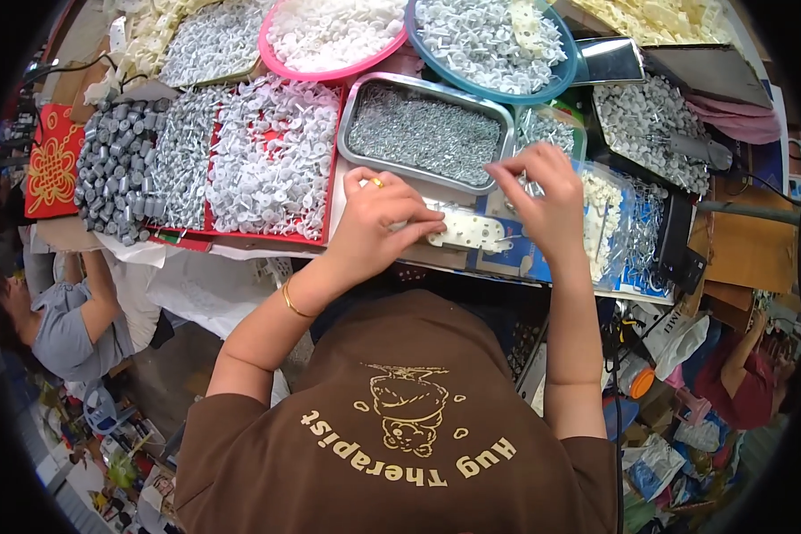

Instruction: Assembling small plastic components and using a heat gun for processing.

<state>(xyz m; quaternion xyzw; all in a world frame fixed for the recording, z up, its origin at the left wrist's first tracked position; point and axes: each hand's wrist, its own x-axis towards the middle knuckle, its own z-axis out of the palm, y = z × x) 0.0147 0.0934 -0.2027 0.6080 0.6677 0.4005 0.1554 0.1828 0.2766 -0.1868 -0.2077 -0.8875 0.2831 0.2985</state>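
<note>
A cream plastic strip with small holes (pixel 476 233) lies at the table's near edge, on blue printed card. At its left end my left hand (pixel 378 218) pinches with thumb and fingers closed on it. Something small and metallic shows at the strip's right end. My right hand (pixel 547 191) is raised just above and right of the strip, beside a metal tray of tiny silver parts (pixel 505 169). Its thumb and fingertips come together in a pinch; whatever may be between them is too small to make out.
Left of the tray stands a red box of white plastic pieces (pixel 336 178), with grey cylinders (pixel 116 169) beyond. A pink basin (pixel 264 44) and a teal basin (pixel 574 67) sit behind. To the right are white pieces (pixel 601 214) and a black box (pixel 601 133). Other people sit at either side.
</note>
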